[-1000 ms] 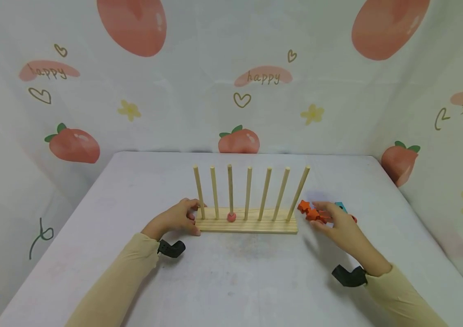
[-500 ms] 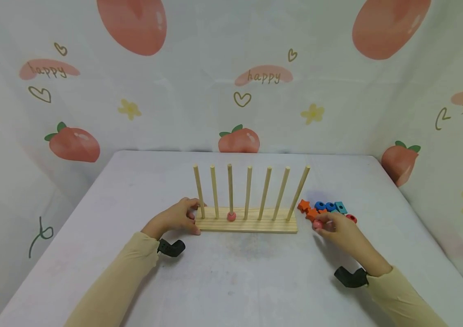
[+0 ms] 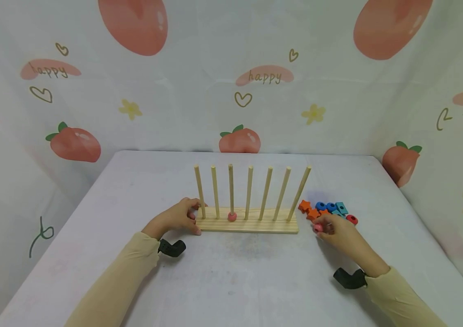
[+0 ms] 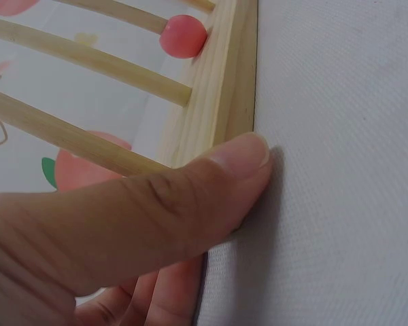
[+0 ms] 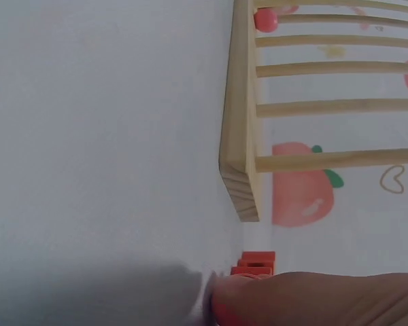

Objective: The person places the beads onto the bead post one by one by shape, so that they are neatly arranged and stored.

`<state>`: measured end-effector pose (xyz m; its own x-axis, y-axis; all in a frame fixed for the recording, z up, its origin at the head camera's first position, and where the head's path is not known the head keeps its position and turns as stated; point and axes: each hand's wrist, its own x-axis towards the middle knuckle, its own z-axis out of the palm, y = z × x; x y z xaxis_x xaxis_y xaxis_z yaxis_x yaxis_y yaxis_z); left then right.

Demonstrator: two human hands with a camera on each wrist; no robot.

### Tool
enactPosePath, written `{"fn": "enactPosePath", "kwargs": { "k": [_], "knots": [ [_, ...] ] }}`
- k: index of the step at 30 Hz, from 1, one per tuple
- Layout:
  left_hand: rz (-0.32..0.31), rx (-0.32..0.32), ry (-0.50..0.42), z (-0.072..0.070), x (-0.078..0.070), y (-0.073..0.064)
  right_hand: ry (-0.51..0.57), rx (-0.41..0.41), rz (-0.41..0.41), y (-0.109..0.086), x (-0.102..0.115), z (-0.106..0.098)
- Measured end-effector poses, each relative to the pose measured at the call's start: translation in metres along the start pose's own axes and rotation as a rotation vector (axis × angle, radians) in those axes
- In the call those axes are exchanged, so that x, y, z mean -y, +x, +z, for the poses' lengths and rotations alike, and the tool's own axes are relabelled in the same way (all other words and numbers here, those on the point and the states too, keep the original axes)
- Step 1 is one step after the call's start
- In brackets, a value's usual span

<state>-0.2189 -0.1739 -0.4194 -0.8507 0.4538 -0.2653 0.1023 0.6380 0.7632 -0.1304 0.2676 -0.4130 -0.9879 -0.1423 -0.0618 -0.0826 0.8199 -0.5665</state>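
Observation:
A wooden peg board [image 3: 251, 225] with several upright pegs stands mid-table. At the foot of its third peg from the left sits a round pink bead [image 3: 232, 217], also visible in the left wrist view. My left hand [image 3: 176, 218] grips the board's left end, thumb along the front edge and the other fingers behind. Off the board's right end, my right hand [image 3: 339, 234] pinches another pink bead [image 3: 317, 228] between thumb and fingertips, close over the table. In the right wrist view the thumb [image 5: 319, 299] covers most of that bead.
Just behind my right hand lie orange star beads [image 3: 305, 206], blue round beads [image 3: 321, 206], teal square beads [image 3: 340, 208] and a red bead [image 3: 351, 219]. A patterned cloth [image 3: 174, 113] hangs beyond the table's back edge.
My right hand has drawn back slightly from the bead pile, uncovering the blue and teal beads, and now pinches a pink bead. The left hand has kept its place on the board.

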Motion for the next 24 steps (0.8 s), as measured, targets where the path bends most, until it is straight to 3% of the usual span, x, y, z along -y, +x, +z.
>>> {"fn": "enactPosePath", "kwargs": {
  "k": [18,24],
  "knots": [
    [-0.001,0.005,0.003,0.001,0.000,0.001,-0.039,0.016,0.026,0.001,0.004,-0.001],
    [-0.004,0.005,-0.007,0.000,0.000,0.000,-0.023,-0.032,0.006,0.000,0.016,-0.007]
  ]
}}
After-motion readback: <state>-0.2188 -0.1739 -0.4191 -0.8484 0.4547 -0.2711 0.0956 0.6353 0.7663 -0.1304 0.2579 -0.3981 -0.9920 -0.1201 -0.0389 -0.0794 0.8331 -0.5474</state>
